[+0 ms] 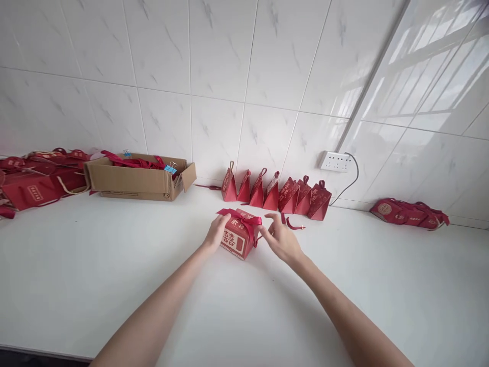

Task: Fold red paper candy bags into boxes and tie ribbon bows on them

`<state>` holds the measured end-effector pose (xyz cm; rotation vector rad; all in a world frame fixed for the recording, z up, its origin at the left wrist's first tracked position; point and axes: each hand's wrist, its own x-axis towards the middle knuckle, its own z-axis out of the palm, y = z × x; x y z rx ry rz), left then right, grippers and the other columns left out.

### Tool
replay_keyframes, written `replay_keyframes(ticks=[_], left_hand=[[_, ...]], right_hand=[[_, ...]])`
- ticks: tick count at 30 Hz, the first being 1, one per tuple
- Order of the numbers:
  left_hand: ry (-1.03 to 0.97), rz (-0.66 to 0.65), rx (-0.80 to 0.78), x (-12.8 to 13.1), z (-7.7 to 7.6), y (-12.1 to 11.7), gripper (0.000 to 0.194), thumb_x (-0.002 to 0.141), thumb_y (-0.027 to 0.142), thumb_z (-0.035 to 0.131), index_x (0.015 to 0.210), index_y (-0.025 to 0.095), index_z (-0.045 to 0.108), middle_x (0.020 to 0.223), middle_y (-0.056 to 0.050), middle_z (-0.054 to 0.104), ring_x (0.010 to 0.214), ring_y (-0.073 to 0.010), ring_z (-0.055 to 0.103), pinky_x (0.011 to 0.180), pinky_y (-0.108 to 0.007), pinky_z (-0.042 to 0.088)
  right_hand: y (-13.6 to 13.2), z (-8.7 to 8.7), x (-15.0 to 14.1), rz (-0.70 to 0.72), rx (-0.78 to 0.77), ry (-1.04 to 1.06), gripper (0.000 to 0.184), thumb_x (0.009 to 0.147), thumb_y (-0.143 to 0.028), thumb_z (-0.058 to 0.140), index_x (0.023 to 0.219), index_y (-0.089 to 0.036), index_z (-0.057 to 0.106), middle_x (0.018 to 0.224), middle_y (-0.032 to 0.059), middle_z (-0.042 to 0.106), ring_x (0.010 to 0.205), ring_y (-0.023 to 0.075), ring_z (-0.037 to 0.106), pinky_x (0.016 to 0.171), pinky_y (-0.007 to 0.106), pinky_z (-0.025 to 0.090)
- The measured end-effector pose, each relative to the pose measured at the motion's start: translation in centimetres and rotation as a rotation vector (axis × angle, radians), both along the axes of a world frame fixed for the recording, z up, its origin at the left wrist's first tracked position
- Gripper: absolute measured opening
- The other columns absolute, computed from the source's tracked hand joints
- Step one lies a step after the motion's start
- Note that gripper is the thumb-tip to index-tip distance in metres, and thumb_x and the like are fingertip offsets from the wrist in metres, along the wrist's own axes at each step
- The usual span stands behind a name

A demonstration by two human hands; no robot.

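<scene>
A small red gift box with cream double-happiness lettering sits on the white table in front of me. Around its top runs a dark red satin ribbon, tied in a bow. My left hand grips the box's left end, its thumb up by the ribbon; the fingers behind are hidden. Just off the right end is my right hand, thumb and index finger apart beside the ribbon's loop. Whether its thumb touches the ribbon tail, I cannot tell.
Several red triangular boxes with loops line the tiled wall. A cardboard carton of red ribbon and blue binder clips stands left, beside red gift boxes. A red package lies right, below a power strip.
</scene>
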<state>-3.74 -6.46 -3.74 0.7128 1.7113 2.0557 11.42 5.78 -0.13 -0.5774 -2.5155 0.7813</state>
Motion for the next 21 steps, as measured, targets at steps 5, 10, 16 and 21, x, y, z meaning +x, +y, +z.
replay_keyframes(ticks=[5, 10, 16, 21], left_hand=[[0.026, -0.004, -0.05, 1.1, 0.1, 0.1, 0.033, 0.071, 0.049, 0.056, 0.073, 0.016, 0.049, 0.064, 0.001, 0.057, 0.06, -0.0148, 0.056, 0.056, -0.025, 0.042], [0.167, -0.058, -0.097, 2.8, 1.1, 0.0, 0.033, 0.07, 0.04, 0.062, 0.092, 0.016, 0.054, 0.088, -0.003, 0.062, 0.084, -0.0182, 0.059, 0.071, -0.026, 0.044], [0.27, -0.113, -0.072, 3.4, 1.9, 0.0, 0.033, 0.082, 0.05, 0.047, 0.076, 0.017, 0.048, 0.069, 0.001, 0.056, 0.066, -0.0144, 0.056, 0.066, -0.025, 0.043], [0.222, -0.077, -0.112, 4.3, 1.9, 0.2, 0.026, 0.078, 0.04, 0.054, 0.066, 0.018, 0.045, 0.059, 0.004, 0.048, 0.055, -0.01, 0.046, 0.052, -0.02, 0.035]], right_hand=[[1.6, -2.3, 0.8, 0.149, -0.474, 0.056, 0.045, 0.085, -0.062, 0.032, 0.09, -0.019, 0.046, 0.082, 0.0053, 0.055, 0.08, 0.021, 0.059, 0.047, 0.027, 0.051], [1.3, -2.4, 1.7, 0.212, -0.604, 0.041, 0.044, 0.082, -0.063, 0.04, 0.092, -0.02, 0.044, 0.088, 0.0048, 0.054, 0.088, 0.0218, 0.056, 0.05, 0.028, 0.055], [2.0, -2.6, 3.8, 0.221, -0.672, 0.054, 0.043, 0.08, -0.063, 0.046, 0.084, -0.02, 0.047, 0.083, 0.0026, 0.054, 0.084, 0.0185, 0.055, 0.047, 0.024, 0.052], [2.3, -1.5, 4.6, 0.188, -0.672, 0.037, 0.056, 0.079, -0.07, 0.038, 0.057, -0.018, 0.043, 0.052, -0.002, 0.043, 0.047, 0.0105, 0.045, 0.04, 0.023, 0.042]])
